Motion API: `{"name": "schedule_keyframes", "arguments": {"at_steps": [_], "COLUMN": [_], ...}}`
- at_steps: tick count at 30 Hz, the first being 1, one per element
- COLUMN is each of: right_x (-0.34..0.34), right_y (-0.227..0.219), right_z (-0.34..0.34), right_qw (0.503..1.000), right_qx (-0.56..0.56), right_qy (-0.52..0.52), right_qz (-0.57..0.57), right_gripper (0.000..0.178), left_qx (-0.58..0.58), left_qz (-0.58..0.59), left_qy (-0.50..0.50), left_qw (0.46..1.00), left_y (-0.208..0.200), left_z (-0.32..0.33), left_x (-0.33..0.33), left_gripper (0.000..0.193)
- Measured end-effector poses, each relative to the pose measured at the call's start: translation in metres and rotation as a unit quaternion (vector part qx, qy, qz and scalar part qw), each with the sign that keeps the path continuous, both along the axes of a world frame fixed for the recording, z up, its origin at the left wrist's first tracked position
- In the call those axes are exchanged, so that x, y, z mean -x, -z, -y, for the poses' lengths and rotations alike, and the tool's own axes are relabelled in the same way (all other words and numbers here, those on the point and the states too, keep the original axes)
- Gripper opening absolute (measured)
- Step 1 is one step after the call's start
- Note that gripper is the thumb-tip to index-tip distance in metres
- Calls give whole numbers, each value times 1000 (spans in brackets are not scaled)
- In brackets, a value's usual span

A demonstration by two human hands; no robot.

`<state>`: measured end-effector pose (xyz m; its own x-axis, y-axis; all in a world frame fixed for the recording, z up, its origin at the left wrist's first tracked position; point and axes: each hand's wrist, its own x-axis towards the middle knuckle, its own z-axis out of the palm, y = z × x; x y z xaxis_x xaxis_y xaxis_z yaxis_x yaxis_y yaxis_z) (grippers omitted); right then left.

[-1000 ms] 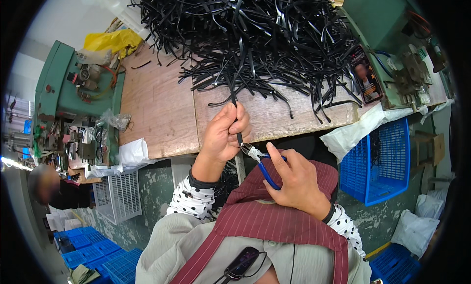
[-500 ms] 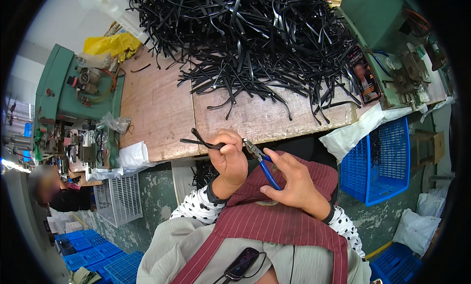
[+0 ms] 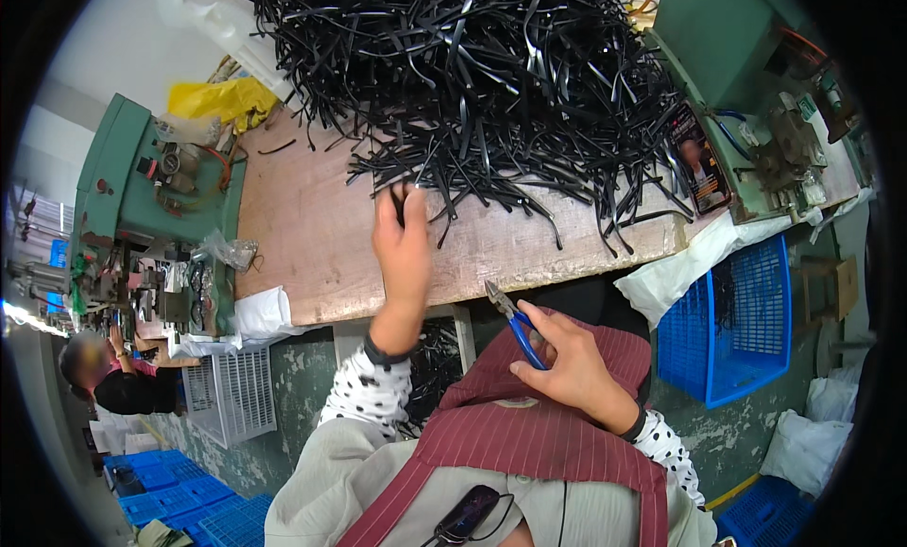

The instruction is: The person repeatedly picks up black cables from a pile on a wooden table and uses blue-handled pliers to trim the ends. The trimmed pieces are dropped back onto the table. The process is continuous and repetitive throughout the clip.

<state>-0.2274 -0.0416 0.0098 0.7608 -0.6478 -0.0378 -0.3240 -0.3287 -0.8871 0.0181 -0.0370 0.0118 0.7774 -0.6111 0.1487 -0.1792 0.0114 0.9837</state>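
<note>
My left hand (image 3: 403, 245) reaches over the wooden table to the near edge of a large pile of black eyeglass temples (image 3: 472, 103). Its fingers look pinched on a dark eyeglass temple (image 3: 399, 205), though motion blurs them somewhat. In my right hand (image 3: 572, 358) is a pair of cutting pliers (image 3: 518, 326) with blue handles. The metal jaws point up and left, just off the table's front edge, and nothing shows between them.
Green machines stand left (image 3: 128, 188) and right (image 3: 713, 46) on the wooden table (image 3: 307, 235). A blue crate (image 3: 699, 339) is below right, a white crate (image 3: 231, 396) below left. More black temples (image 3: 436, 363) lie under the table edge. Another person (image 3: 142, 382) sits at far left.
My left hand has moved forward from beside the pliers to the pile. The temples it held sticking out leftward no longer show there. My right hand stays nearly in place with the pliers.
</note>
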Motion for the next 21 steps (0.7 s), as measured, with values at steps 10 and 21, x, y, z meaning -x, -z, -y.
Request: {"name": "schedule_keyframes", "arguments": {"at_steps": [10,21], "right_x": [5,-4], "right_y": [-4,-2], "right_z": [-2,-1], "right_qw": [1000,997], "right_qx": [12,64], "right_qy": [-10,-21], "right_qz": [1,29], "right_gripper": [81,83], "left_qx": [-368,113], "left_qz": [376,-497], "left_qy": [68,141], "left_qw": [848,849], "left_y": [32,24], "left_z": [67,-34], "left_x": [-88,-41], "left_gripper": [27,25]}}
